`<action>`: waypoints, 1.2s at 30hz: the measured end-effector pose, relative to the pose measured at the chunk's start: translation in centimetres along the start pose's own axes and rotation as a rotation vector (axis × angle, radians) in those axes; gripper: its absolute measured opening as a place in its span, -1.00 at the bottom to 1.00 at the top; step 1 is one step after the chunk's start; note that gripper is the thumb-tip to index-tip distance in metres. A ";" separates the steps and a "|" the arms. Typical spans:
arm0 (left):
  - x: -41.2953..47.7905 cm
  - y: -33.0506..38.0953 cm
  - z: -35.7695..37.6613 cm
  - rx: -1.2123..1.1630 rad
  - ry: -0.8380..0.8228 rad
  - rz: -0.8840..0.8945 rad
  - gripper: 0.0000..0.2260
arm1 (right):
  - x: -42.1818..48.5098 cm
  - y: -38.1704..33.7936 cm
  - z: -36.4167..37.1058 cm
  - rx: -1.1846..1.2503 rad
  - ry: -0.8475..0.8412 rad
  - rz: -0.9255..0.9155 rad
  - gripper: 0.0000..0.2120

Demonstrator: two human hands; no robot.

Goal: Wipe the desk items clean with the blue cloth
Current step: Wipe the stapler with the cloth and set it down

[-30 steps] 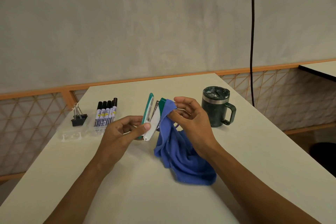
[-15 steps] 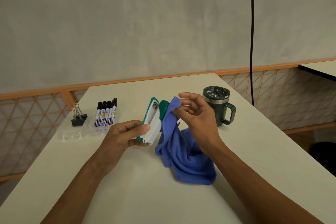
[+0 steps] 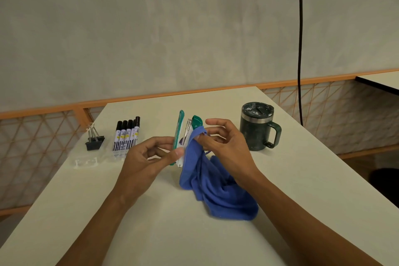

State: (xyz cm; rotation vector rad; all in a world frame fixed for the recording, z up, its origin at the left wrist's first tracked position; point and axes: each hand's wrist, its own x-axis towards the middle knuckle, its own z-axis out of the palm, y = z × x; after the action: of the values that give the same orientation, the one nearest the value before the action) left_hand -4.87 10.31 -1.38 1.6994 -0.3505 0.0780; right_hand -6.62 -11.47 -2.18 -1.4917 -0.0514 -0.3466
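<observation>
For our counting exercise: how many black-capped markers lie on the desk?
5. The markers lie side by side in one row at the far left of the desk, just right of the binder clips; the fourth is half hidden behind the fifth.

Faces a pale grey plaster wall (image 3: 151, 28) with an orange-framed lattice railing (image 3: 38, 136) below. Shows a cream table (image 3: 172, 233), a second table (image 3: 382, 80) at right, a black cable (image 3: 300, 49) hanging.
</observation>
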 end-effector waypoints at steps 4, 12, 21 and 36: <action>-0.1 0.1 0.0 0.009 -0.003 0.025 -0.71 | 0.0 0.3 0.3 -0.045 -0.037 0.023 -0.56; 0.0 -0.5 0.2 0.031 -0.031 0.013 -0.69 | -0.4 0.2 0.6 -0.003 0.013 -0.021 -0.64; -0.2 -0.9 1.0 -0.002 -0.090 -0.007 -0.71 | -0.5 0.2 1.0 0.024 0.047 -0.028 -0.67; 0.8 -0.4 -1.2 0.039 -0.016 0.085 -0.67 | 0.0 0.1 -0.1 -0.087 -0.120 -0.014 -0.58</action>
State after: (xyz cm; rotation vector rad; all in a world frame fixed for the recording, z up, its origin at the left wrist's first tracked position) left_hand -3.82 11.42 -1.40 1.7247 -0.4361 0.1346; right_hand -6.60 -11.54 -2.28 -1.5979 -0.1442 -0.2727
